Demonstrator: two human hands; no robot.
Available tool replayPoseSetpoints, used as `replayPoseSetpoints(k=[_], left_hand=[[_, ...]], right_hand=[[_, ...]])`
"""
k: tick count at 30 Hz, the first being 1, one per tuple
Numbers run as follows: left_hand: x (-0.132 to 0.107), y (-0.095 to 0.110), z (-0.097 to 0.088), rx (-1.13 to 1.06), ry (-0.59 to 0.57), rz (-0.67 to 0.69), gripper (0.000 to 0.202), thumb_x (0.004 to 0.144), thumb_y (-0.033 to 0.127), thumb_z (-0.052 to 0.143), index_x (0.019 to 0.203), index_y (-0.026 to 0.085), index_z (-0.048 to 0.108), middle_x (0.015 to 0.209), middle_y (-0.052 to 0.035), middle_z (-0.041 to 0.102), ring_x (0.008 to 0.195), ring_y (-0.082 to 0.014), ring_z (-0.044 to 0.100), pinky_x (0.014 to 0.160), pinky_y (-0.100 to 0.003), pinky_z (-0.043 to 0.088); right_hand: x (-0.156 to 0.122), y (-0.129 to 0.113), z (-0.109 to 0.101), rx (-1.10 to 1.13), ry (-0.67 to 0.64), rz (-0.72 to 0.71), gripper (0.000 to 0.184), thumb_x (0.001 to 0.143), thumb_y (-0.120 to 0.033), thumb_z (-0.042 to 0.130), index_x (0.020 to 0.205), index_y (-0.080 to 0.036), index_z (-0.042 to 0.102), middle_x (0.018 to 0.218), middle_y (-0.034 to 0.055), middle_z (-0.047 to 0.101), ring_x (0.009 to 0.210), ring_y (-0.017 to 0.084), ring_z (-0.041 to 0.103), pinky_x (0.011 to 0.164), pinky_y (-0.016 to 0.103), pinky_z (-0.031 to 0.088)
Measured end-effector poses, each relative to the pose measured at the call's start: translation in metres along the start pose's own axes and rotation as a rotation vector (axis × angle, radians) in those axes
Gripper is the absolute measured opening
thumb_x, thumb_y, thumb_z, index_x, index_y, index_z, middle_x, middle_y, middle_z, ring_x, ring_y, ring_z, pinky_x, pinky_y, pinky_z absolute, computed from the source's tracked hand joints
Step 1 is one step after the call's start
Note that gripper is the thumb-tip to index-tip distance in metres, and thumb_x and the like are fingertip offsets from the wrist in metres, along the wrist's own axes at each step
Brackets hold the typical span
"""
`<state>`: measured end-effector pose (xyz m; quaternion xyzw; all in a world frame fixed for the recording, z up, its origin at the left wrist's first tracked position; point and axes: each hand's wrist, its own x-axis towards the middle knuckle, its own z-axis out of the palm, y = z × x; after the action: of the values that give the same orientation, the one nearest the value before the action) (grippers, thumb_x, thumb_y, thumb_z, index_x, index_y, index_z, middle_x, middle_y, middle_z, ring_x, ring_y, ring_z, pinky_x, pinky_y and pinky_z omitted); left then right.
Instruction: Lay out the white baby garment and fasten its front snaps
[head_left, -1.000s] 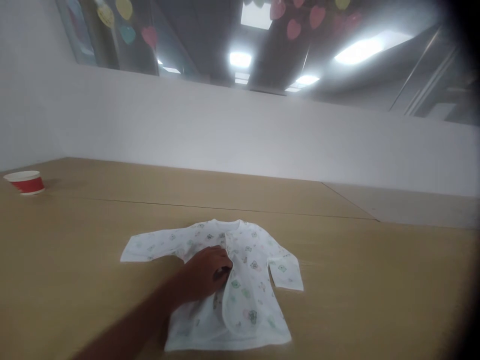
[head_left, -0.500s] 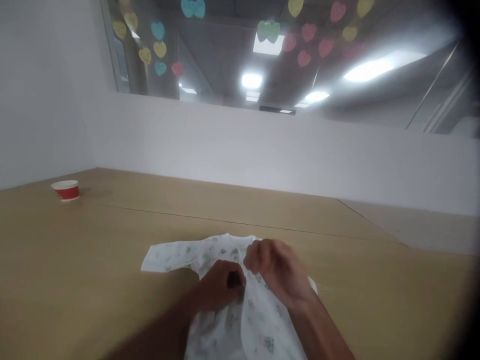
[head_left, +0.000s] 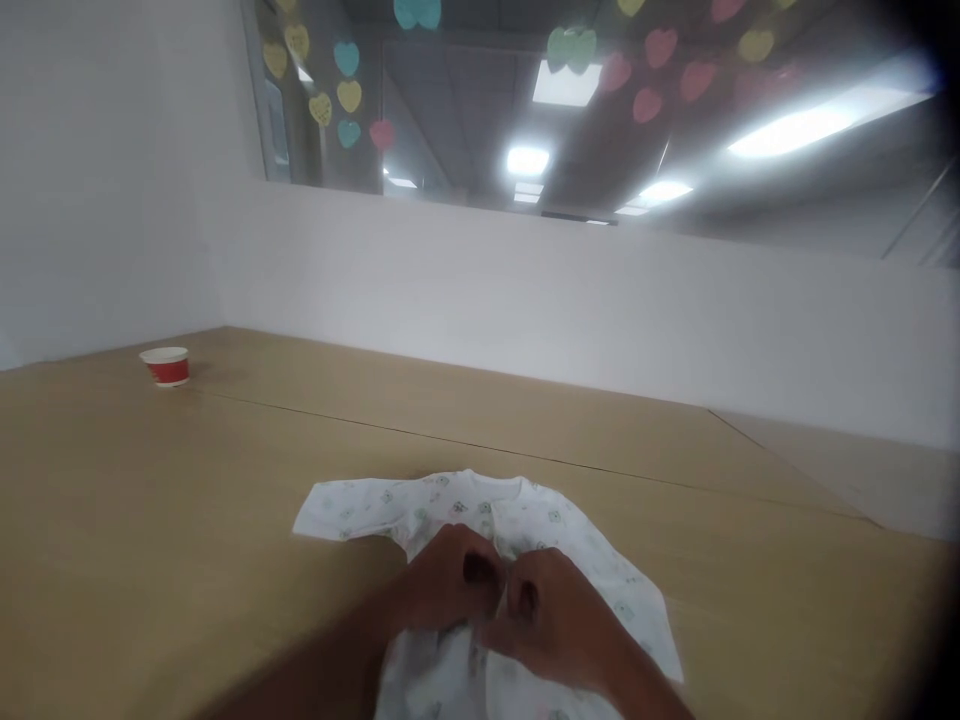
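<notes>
A small white long-sleeved top (head_left: 600,555) with a print of little animal-like figures lies spread on the wooden table, its neckline away from me and its sleeves out to both sides. Both my hands are at the middle of its front, close together. My left hand (head_left: 457,575) is closed with curled fingers on the front edge of the cloth. Beside it, my right hand (head_left: 551,610) is also closed, with its fingertips at the same front opening. Whatever small part of the cloth lies between the fingertips is hidden.
A red and white paper cup (head_left: 168,368) stands at the far left of the table (head_left: 225,470). Behind the table rises a white wall (head_left: 450,270), with a window above it carrying heart-shaped paper notes (head_left: 349,95). A seam runs across the tabletop.
My right hand has come down from near the neckline to meet my left hand at the front of the top. The view has shifted slightly left.
</notes>
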<state>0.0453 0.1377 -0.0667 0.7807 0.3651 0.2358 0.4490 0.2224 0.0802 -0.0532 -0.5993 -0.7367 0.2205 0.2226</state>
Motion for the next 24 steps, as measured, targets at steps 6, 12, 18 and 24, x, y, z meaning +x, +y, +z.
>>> replayPoseSetpoints(k=[6, 12, 18, 24], left_hand=[[0.002, 0.0, -0.003, -0.015, 0.0, -0.003, 0.02, 0.072, 0.015, 0.06, 0.083, 0.019, 0.077, 0.078, 0.0007, 0.073, 0.073, -0.0135, 0.063, 0.064, -0.02, 0.044], [0.001, 0.006, -0.004, -0.094, -0.02, -0.005, 0.016, 0.072, 0.016, 0.062, 0.082, 0.017, 0.075, 0.071, 0.0007, 0.068, 0.065, -0.01, 0.055, 0.058, -0.019, 0.039], [-0.001, 0.004, -0.002, -0.143, -0.016, -0.012, 0.011, 0.07, 0.016, 0.063, 0.079, 0.014, 0.068, 0.07, 0.0008, 0.063, 0.063, -0.0097, 0.052, 0.054, -0.019, 0.035], [-0.001, 0.002, 0.001, -0.129, 0.029, -0.031, 0.009, 0.067, 0.016, 0.063, 0.075, 0.015, 0.059, 0.067, 0.0026, 0.061, 0.061, -0.0095, 0.05, 0.053, -0.02, 0.034]], right_hand=[[0.003, 0.008, 0.001, -0.012, -0.004, -0.013, 0.021, 0.073, -0.027, 0.054, 0.057, -0.017, 0.045, 0.057, -0.0035, 0.05, 0.057, 0.01, 0.041, 0.055, 0.025, 0.03], [0.006, 0.013, -0.017, 0.147, -0.149, -0.042, 0.014, 0.067, -0.015, 0.048, 0.058, -0.017, 0.037, 0.059, -0.0046, 0.034, 0.058, 0.007, 0.032, 0.051, 0.023, 0.024], [0.007, 0.013, -0.022, 0.237, -0.204, -0.061, 0.019, 0.069, -0.014, 0.047, 0.059, -0.017, 0.031, 0.061, -0.0042, 0.027, 0.059, 0.007, 0.027, 0.051, 0.026, 0.02], [0.006, 0.013, -0.026, 0.448, -0.383, -0.06, 0.008, 0.066, -0.012, 0.043, 0.06, -0.016, 0.045, 0.058, -0.0046, 0.042, 0.056, 0.006, 0.038, 0.05, 0.022, 0.025]])
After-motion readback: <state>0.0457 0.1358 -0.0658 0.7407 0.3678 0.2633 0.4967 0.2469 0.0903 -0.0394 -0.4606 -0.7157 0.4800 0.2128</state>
